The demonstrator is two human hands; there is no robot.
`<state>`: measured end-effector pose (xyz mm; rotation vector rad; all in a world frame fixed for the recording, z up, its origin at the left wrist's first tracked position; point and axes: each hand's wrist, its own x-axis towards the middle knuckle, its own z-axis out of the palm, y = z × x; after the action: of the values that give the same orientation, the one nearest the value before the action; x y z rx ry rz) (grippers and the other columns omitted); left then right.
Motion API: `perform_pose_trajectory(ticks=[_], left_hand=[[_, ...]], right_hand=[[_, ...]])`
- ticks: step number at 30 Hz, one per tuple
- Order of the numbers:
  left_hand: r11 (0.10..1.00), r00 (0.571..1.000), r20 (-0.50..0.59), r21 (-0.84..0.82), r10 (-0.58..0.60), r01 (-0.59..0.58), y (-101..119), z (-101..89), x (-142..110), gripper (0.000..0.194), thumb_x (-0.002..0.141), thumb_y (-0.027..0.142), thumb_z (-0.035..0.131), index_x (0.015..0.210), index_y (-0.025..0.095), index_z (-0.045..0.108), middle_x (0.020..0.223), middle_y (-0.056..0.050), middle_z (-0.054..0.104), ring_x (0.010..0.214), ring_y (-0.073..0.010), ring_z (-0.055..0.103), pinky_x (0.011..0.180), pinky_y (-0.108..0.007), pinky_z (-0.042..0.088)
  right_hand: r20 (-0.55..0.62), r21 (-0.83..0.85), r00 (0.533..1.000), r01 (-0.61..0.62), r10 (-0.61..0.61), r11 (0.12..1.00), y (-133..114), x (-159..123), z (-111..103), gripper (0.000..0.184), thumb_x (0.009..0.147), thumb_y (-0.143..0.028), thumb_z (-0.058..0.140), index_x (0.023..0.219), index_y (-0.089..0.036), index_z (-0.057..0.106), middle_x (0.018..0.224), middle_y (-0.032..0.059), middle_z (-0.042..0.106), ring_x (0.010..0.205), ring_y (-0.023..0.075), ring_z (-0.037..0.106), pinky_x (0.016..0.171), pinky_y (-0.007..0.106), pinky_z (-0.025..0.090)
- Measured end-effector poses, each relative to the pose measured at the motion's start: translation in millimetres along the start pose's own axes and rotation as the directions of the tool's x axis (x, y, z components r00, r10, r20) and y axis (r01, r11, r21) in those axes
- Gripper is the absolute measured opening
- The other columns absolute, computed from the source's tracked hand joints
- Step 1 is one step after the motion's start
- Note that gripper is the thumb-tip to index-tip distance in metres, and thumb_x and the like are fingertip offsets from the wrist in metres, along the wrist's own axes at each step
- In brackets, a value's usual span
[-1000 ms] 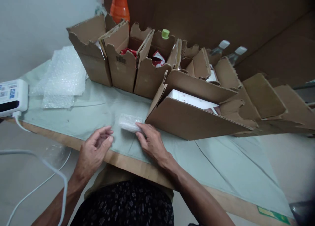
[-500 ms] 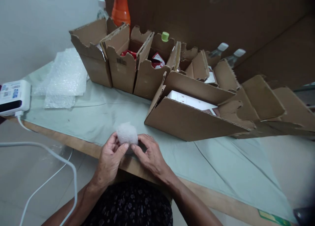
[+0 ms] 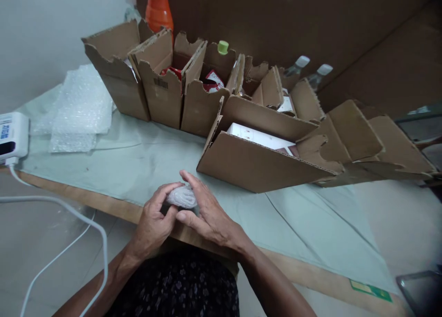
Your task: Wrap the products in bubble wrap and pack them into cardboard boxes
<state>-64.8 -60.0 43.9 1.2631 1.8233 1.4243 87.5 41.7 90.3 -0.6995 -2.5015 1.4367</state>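
A small roll of bubble wrap is held between both hands, just above the table's front edge; whatever it may enclose cannot be seen. My left hand is closed on its left side, fingers behind and thumb in front. My right hand cups the right side, its fingers reaching over the back and its thumb pointing left below the roll. The folded end of the roll, with several layers, faces me. In front of the hands stands a cardboard box holding a flat white box.
Flat bubble wrap sheets lie at the left on the green cloth. Cut cardboard boxes line the back, with bottles behind, one orange. A white device with a cable sits at the left edge.
The bubble wrap roll has been turned so its layered end faces me. My right hand has shifted from pinching its front to cupping its side. The view has shifted slightly.
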Motion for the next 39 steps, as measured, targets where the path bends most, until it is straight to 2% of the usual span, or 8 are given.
perform_pose_trajectory(ticks=[4,9,13,20,25,28,33,39], left_hand=[[0.997,0.999,0.025,0.067,0.035,-0.036,-3,0.5,-1,0.036,0.089,0.017,0.054,0.122,0.023,0.065,0.121,-0.005,0.073,0.111,-0.0192,0.069,0.101,-0.032,0.055],[0.998,0.999,-0.003,0.038,0.048,-0.048,-8,4.4,-5,0.053,0.089,0.021,0.057,0.141,0.021,0.050,0.123,-0.009,0.073,0.112,-0.0201,0.072,0.096,-0.031,0.058],[0.996,0.992,0.115,0.067,0.052,-0.060,-7,-6.3,2,0.044,0.084,0.028,0.063,0.128,0.022,0.065,0.117,-0.007,0.077,0.107,-0.0229,0.075,0.095,-0.033,0.060],[0.997,0.951,0.297,-0.014,0.080,-0.080,14,-20.2,16,0.032,0.074,0.022,0.063,0.102,0.025,0.080,0.093,0.000,0.082,0.080,-0.0194,0.077,0.073,-0.024,0.061],[0.973,0.915,0.385,-0.229,0.121,-0.032,27,-15.0,27,0.037,0.073,0.021,0.072,0.109,0.027,0.079,0.092,-0.001,0.080,0.075,-0.0185,0.074,0.067,-0.023,0.058],[0.874,0.928,0.345,-0.484,0.141,0.047,24,-8.9,35,0.058,0.079,0.035,0.078,0.135,0.027,0.066,0.101,-0.005,0.078,0.084,-0.0207,0.074,0.074,-0.027,0.058],[0.828,0.986,0.147,-0.541,-0.077,0.145,7,13.0,51,0.046,0.090,0.040,0.070,0.131,0.022,0.063,0.102,-0.007,0.078,0.098,-0.0215,0.072,0.091,-0.035,0.056],[0.889,0.976,0.116,-0.404,-0.186,0.218,-10,29.5,56,0.040,0.084,0.040,0.070,0.115,0.015,0.067,0.097,-0.010,0.077,0.091,-0.0217,0.073,0.085,-0.036,0.058]], right_hand=[[-0.080,-0.121,0.996,0.018,-0.028,0.992,-6,-7,-4,0.087,0.094,-0.051,0.067,0.164,-0.028,0.021,0.170,0.0109,0.029,0.157,0.0295,0.026,0.126,0.057,0.025],[-0.158,-0.253,0.975,0.114,-0.158,0.961,-13,-6,-7,0.034,0.098,-0.021,0.060,0.132,-0.027,0.061,0.130,0.0041,0.072,0.118,0.0222,0.065,0.106,0.043,0.045],[-0.327,-0.219,0.919,0.152,-0.219,0.964,-8,-12,-9,0.020,0.096,-0.019,0.062,0.115,-0.023,0.067,0.110,0.0027,0.078,0.099,0.0192,0.070,0.092,0.036,0.050],[-0.207,-0.318,0.975,0.007,-0.076,0.948,-22,-44,-32,0.060,0.093,-0.036,0.071,0.148,-0.024,0.049,0.135,0.0097,0.070,0.113,0.0245,0.068,0.113,0.052,0.043],[-0.184,-0.401,0.973,0.057,-0.141,0.914,-52,-58,-67,0.042,0.093,-0.028,0.069,0.134,-0.022,0.061,0.111,0.0067,0.077,0.096,0.0216,0.070,0.101,0.046,0.053],[-0.371,-0.304,0.911,0.063,-0.179,0.951,-70,-66,-105,0.033,0.091,-0.025,0.070,0.124,-0.027,0.068,0.107,0.0037,0.077,0.086,0.0183,0.070,0.079,0.033,0.058],[-0.742,0.036,0.669,0.096,-0.038,0.995,-76,-49,-175,0.019,0.084,-0.028,0.077,0.102,-0.030,0.076,0.093,-0.0007,0.074,0.073,0.0126,0.067,0.060,0.022,0.054],[-0.532,0.032,0.836,-0.143,0.138,0.989,-48,30,-205,0.017,0.077,-0.027,0.075,0.090,-0.015,0.073,0.076,0.0017,0.069,0.064,0.0128,0.063,0.055,0.023,0.050]])
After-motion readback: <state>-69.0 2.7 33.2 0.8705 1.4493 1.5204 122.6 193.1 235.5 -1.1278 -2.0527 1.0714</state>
